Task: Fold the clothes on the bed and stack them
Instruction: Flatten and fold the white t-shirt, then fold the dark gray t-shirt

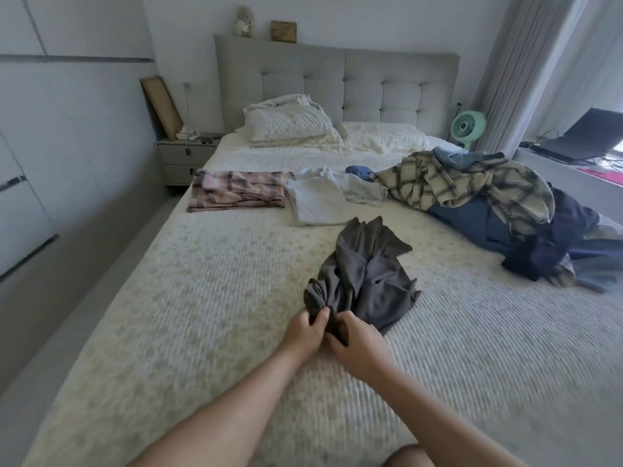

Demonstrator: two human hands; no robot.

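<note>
A crumpled dark grey garment (367, 274) lies in the middle of the bed (188, 298). My left hand (305, 332) and my right hand (359, 345) both pinch its near edge, close together. Farther up the bed lie a folded pink plaid piece (237, 195) and, to its right, a folded white garment (317, 200). A loose heap at the right holds a cream and blue plaid shirt (472, 187) over dark blue clothes (539, 244).
Two pillows (290, 124) sit by the padded headboard (371, 82). A nightstand (185, 156) stands at the left of the bed, a green fan (468, 126) at the right. A laptop (583, 136) rests on the sill by the curtain.
</note>
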